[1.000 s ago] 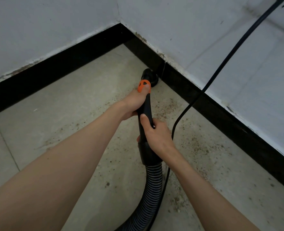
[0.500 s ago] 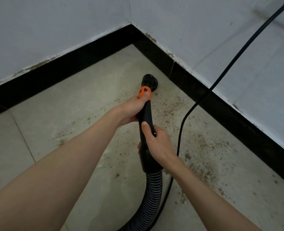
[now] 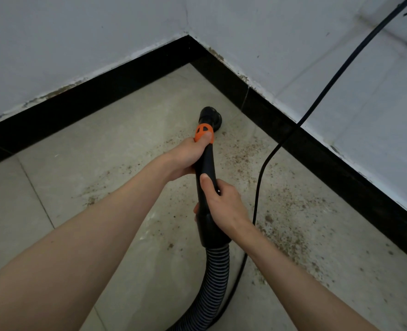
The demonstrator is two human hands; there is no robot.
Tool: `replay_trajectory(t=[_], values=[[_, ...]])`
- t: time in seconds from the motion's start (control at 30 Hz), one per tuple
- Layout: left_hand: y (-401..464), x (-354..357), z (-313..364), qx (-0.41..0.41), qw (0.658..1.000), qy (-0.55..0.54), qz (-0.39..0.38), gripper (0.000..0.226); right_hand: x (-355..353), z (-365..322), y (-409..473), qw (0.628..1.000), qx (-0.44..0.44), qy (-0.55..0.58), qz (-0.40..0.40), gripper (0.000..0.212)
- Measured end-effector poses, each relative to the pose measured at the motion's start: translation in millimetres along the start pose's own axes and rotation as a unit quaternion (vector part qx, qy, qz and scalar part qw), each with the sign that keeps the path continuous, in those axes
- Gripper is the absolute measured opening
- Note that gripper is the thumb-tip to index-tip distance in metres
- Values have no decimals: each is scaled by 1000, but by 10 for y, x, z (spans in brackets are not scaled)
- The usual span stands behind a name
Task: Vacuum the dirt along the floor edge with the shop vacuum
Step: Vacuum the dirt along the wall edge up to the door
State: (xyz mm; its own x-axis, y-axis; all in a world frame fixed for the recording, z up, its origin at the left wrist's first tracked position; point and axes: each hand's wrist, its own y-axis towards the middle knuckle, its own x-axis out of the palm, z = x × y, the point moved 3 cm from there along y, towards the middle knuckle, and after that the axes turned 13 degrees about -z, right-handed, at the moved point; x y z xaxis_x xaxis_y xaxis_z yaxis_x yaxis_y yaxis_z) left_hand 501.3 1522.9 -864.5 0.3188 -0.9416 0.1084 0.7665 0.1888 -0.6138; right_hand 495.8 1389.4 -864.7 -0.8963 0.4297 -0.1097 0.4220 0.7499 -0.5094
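Note:
Both my hands hold the black vacuum wand (image 3: pixel 206 163). My left hand (image 3: pixel 185 158) grips it high up, with the thumb on the orange collar (image 3: pixel 203 133). My right hand (image 3: pixel 224 204) grips it lower, just above the ribbed hose (image 3: pixel 215 280). The round black nozzle (image 3: pixel 210 117) rests on the floor a short way out from the black baseboard (image 3: pixel 293 130) near the corner. Brown dirt (image 3: pixel 286 211) is scattered over the grey floor along the right baseboard.
A black power cord (image 3: pixel 259 177) hangs down the white right wall and runs across the floor beside the hose. White walls (image 3: pixel 78 44) meet at the corner above the nozzle. A smaller dirt patch (image 3: pixel 91 199) lies on the tiles to the left.
The nozzle has pulled back from the baseboard near the corner toward me, and my hands moved with the wand. The view has shifted slightly too.

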Motion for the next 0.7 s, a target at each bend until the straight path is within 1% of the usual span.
replay_trajectory(t=[0.13,0.37,0.53,0.6,0.7], values=[[-8,2,-36,-1,1000,-4,7,35,29,30,-11,1000,0,19,-8,35],[63,32,24,6,999,33,8,35,-27,38,34,999,-9,34,7,34],[190,100,180,25,998,53,13,37,-143,-10,138,998,-12,56,29,36],[263,121,280,25,999,44,10,39,-225,-42,204,998,-16,51,38,37],[360,156,385,21,1000,6,-9,35,-351,-84,283,997,-19,63,38,38]])
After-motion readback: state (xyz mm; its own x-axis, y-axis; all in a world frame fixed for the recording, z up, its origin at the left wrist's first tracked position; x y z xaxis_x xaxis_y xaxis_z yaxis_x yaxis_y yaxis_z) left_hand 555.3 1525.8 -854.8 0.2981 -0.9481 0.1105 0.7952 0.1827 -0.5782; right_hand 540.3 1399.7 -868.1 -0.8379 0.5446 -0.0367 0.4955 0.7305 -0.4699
